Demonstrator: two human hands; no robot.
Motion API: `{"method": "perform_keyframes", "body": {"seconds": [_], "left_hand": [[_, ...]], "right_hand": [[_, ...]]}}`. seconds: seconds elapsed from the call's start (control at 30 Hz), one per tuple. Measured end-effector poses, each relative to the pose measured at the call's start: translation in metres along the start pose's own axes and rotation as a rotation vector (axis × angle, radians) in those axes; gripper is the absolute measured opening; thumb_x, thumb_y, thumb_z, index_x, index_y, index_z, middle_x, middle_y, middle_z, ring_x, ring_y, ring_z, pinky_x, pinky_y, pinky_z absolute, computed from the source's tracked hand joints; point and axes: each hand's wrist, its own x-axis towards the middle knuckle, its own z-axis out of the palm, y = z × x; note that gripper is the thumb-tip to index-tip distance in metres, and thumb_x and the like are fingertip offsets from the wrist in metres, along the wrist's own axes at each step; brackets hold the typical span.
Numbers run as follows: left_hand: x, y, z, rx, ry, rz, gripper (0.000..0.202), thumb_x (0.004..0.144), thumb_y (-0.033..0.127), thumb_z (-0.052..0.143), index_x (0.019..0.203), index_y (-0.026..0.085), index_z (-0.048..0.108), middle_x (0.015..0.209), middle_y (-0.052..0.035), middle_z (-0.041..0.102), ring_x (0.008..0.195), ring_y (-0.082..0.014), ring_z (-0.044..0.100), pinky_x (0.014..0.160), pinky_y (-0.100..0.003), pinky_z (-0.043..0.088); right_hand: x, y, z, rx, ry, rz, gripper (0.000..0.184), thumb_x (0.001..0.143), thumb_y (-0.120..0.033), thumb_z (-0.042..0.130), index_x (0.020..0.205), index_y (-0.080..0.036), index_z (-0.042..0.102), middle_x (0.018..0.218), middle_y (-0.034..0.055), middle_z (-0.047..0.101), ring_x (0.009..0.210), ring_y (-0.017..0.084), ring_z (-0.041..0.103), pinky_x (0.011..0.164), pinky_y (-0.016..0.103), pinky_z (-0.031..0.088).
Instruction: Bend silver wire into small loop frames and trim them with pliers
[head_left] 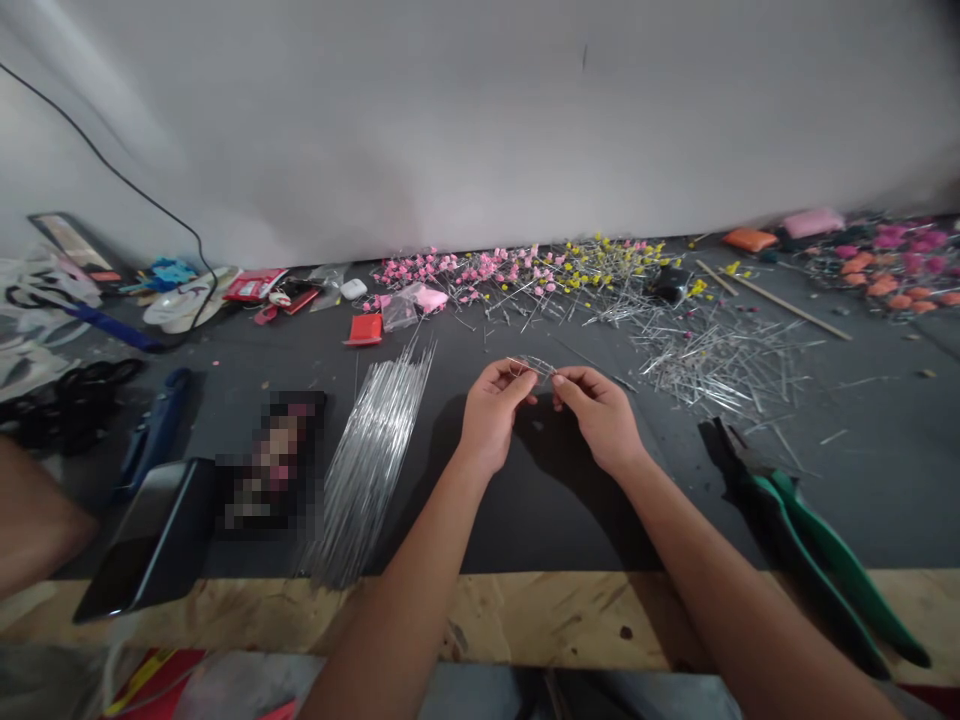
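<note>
Over the middle of the dark work surface, my left hand (493, 410) and my right hand (598, 412) are held close together. Both pinch thin silvery wire (534, 366) that bends between their fingertips; its exact shape is too fine to make out. Left of my hands lies a bundle of long straight wires (371, 450). Short cut wires (712, 360) are scattered to the right. Beyond them, pink-tipped wires (480, 268) and yellow-tipped wires (619, 258) lie in a heap along the wall.
Green-handled pliers (810, 550) lie at the right. Orange and magenta tipped pieces (892, 265) are at the far right, near a wooden stick (795, 308). A phone (146, 540) and a blue stapler-like tool (156, 430) lie left. Someone's bare limb (37, 515) shows at the left edge.
</note>
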Motion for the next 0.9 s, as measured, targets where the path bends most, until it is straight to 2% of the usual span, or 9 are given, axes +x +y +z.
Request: {"method": "perform_keyframes", "body": {"seconds": [0.3,0.53,0.73,0.9], "left_hand": [[-0.001,0.0039,0.0001,-0.001,0.039,-0.068,0.023,0.07,0.033,0.065,0.08,0.014,0.056,0.076,-0.0025,0.06,0.07,-0.014,0.059,0.061,-0.028,0.05],[0.0014,0.0039,-0.0035,-0.01,0.046,-0.117,0.024,0.07,0.032,0.066,0.079,0.012,0.056,0.077,-0.0039,0.061,0.068,-0.0122,0.06,0.068,-0.03,0.051],[0.0015,0.0047,-0.005,-0.017,0.052,-0.062,0.025,0.069,0.027,0.066,0.09,0.018,0.054,0.077,-0.0006,0.06,0.066,-0.0122,0.06,0.062,-0.028,0.05],[0.0015,0.0038,-0.0037,-0.068,0.047,-0.068,0.019,0.07,0.023,0.064,0.085,0.018,0.054,0.076,0.0001,0.06,0.065,-0.0125,0.061,0.064,-0.029,0.051]], "right_hand": [[0.0,0.0008,0.0,-0.071,-0.017,-0.01,0.02,0.076,-0.038,0.058,0.079,-0.019,0.061,0.062,-0.003,0.055,0.058,0.011,0.05,0.06,0.025,0.04],[0.0001,0.0008,0.0002,-0.06,-0.025,-0.013,0.018,0.078,-0.038,0.056,0.077,-0.019,0.059,0.061,-0.0035,0.053,0.059,0.01,0.049,0.06,0.024,0.039],[-0.0002,0.0005,0.001,-0.057,-0.017,-0.003,0.018,0.077,-0.038,0.056,0.077,-0.02,0.059,0.061,-0.0034,0.054,0.058,0.01,0.049,0.059,0.024,0.04],[0.0012,0.0026,0.002,0.077,0.007,0.025,0.018,0.076,-0.037,0.059,0.079,-0.02,0.062,0.067,-0.0023,0.058,0.062,0.011,0.053,0.062,0.024,0.043]]}}
